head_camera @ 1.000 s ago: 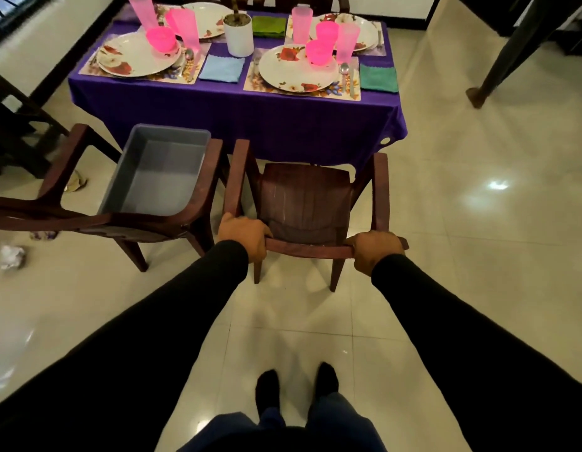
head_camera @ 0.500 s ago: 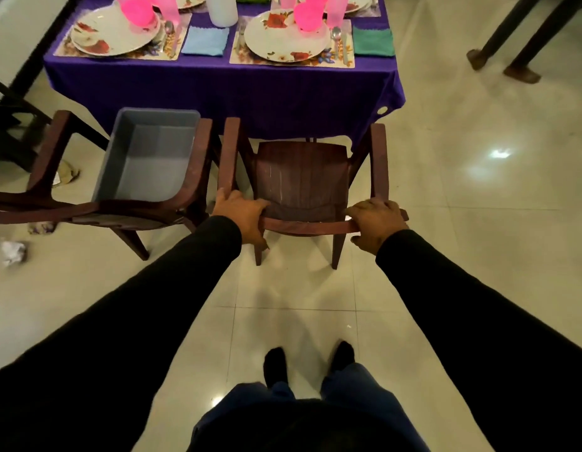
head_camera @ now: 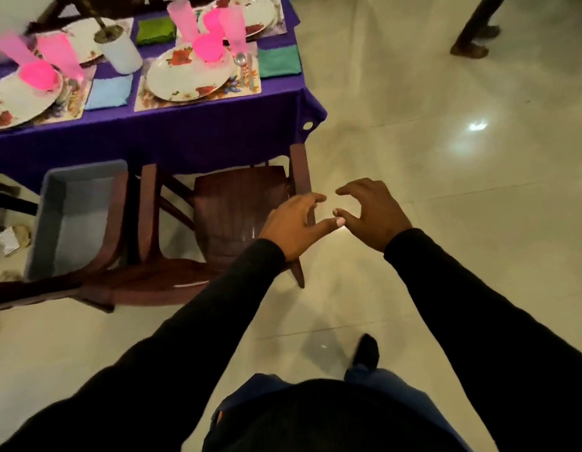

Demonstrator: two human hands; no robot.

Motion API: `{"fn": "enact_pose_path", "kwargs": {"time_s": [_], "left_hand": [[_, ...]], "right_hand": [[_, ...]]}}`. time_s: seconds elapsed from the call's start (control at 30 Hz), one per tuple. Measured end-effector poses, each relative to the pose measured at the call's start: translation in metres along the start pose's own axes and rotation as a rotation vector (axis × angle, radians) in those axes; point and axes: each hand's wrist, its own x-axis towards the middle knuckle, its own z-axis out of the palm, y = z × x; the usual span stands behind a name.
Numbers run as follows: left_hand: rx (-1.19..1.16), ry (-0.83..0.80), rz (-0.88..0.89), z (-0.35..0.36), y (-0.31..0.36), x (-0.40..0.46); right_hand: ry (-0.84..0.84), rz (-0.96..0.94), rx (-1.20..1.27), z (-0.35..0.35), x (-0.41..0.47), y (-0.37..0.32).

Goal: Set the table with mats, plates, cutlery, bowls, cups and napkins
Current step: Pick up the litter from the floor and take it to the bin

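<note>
Purple-clothed table [head_camera: 191,132], floral mats [head_camera: 250,88], plates [head_camera: 188,76] (pink bowls atop), napkins [head_camera: 278,60]

Left plate [head_camera: 14,104] cut off by the frame's left edge; pink cups [head_camera: 59,55] on that side smeared by motion blur. Far plate [head_camera: 261,13] clipped at the top edge. Spoon [head_camera: 240,60] beside the near plate [head_camera: 188,78] blurred, other cutlery there too indistinct to name. Left hand [head_camera: 294,226] hid part of the brown chair [head_camera: 237,203] arm. Left-hand chair [head_camera: 87,282] ran out of frame. Contents of the white pot [head_camera: 120,52] unreadable. Scraps on the floor [head_camera: 14,238] at left could not be identified.
</note>
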Motion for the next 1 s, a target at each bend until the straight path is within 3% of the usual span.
{"fn": "enact_pose_path", "kwargs": {"time_s": [0.27, 0.57, 0.73, 0.87, 1.0], "left_hand": [[0.131, 0.028, -0.116, 0.049, 0.057, 0.105], [0.025, 0.172, -0.182, 0.037, 0.06, 0.223], [-0.081, 0.288, -0.256, 0.018, 0.073, 0.36], [-0.064, 0.314, -0.141, -0.005, 0.109, 0.495], [-0.035, 0.33, -0.059, -0.029, 0.151, 0.61]], "right_hand": [[-0.14, -0.067, 0.058, -0.064, 0.078, 0.113], [-0.236, -0.212, 0.052, -0.092, 0.244, 0.15], [-0.181, -0.322, 0.022, -0.154, 0.374, 0.152], [-0.162, -0.318, -0.052, -0.217, 0.468, 0.194], [-0.112, -0.199, -0.077, -0.268, 0.552, 0.256]]}}
